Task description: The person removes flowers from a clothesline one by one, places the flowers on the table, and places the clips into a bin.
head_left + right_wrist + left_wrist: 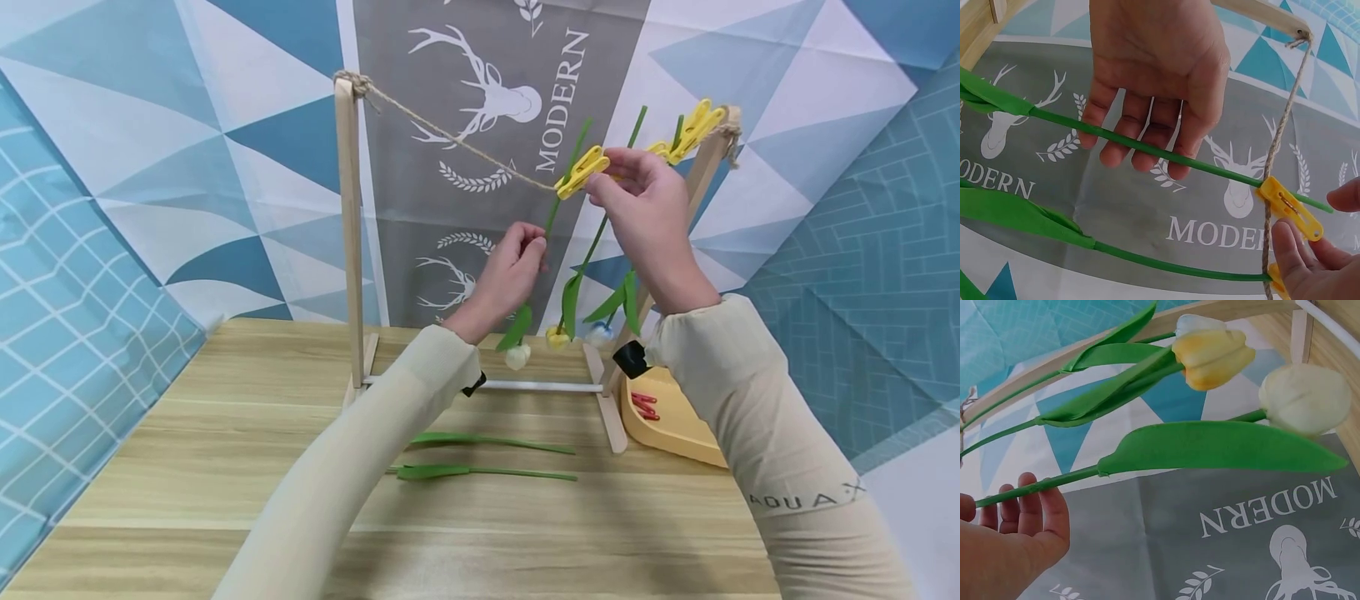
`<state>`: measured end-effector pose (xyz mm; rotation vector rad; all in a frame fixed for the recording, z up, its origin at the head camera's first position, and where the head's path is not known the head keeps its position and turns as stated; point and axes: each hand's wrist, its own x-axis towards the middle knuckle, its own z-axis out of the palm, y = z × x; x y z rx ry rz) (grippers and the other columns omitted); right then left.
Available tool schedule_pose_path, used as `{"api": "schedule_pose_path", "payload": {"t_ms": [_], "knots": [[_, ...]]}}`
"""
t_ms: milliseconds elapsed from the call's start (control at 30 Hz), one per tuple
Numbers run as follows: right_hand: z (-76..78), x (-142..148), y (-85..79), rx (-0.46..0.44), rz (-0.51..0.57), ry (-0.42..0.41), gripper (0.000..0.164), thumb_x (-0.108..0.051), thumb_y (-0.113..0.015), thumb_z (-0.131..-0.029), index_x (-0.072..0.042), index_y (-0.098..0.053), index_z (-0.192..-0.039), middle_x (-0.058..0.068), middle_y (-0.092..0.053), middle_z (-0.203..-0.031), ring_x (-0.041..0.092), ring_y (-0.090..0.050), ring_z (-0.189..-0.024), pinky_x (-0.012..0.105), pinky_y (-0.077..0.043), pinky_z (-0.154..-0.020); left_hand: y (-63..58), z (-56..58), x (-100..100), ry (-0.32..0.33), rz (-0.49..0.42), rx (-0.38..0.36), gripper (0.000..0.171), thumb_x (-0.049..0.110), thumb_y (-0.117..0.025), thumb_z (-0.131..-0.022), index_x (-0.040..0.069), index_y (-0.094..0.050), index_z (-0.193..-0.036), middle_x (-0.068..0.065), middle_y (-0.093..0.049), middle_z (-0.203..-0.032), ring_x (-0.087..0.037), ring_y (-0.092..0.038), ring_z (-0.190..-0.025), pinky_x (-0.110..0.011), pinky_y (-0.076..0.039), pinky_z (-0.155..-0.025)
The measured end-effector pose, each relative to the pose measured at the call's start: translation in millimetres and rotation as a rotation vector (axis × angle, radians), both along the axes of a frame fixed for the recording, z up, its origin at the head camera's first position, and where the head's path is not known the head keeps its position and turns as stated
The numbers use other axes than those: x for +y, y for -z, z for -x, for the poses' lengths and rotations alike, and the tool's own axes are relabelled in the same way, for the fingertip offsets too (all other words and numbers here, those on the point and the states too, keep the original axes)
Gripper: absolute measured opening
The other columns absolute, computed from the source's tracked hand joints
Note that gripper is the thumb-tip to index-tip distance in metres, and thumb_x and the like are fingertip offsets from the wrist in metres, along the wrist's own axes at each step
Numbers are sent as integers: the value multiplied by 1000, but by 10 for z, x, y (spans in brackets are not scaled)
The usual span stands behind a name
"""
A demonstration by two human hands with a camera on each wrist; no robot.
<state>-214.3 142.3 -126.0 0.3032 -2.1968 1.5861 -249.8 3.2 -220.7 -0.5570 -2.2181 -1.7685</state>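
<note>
A white artificial tulip (1305, 400) hangs head down, its green stem (1147, 148) crossing the rope. My left hand (510, 271) holds this stem below the rope, with fingers behind it. A yellow clothespin (1288, 208) grips the stem's upper end and the rope (1285, 119). Around the handle end of this clothespin my right hand (648, 200) has its thumb and fingers spread apart. Beside it hang a yellow tulip (1210, 357) and a bluish-white tulip (600, 333), also head down. More yellow clothespins (697, 132) sit at the rope's right end.
The rope runs between a left wooden post (349, 225) and a right wooden post (705, 171), with a white bar (540, 386) low between them. Two green stems (517, 477) lie on the table (225, 467). A yellow tray (678, 425) at right contains red clothespins (643, 406).
</note>
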Motion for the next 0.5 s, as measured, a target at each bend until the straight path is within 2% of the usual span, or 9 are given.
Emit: {"api": "schedule_pose_path", "payload": {"t_ms": [133,300,400,500], "knots": [[8,13,-5,31,51,-12,34,-22,-61,-89,-6,-57,-119,7,-63,-115,14,-65,-96,20,-51,-83,6,-15,9,22,-13,19,25,20,-38,-100,2,-49,-113,-14,-56,-93,-18,-56,-83,-22,-43,-71],[40,36,21,84,114,-49,29,-17,-64,-87,-2,-60,-112,5,-65,-104,13,-68,-85,16,-52,-74,22,-30,11,54,-51,16,22,20,-37,-101,4,-50,-109,-12,-54,-88,-24,-55,-80,-22,-45,-66],[51,38,33,121,129,-54,27,-16,-65,-86,-2,-61,-110,4,-65,-101,14,-67,-83,15,-52,-73,16,-45,14,63,-61,5,23,20,-36,-102,4,-49,-110,-7,-52,-86,-23,-55,-78,-24,-48,-65],[57,36,36,158,148,-63,29,-13,-65,-86,-1,-60,-112,2,-64,-98,12,-66,-80,14,-52,-72,10,-57,23,73,-63,6,23,20,-36,-102,2,-48,-111,-7,-51,-87,-17,-54,-74,-30,-50,-67]]}}
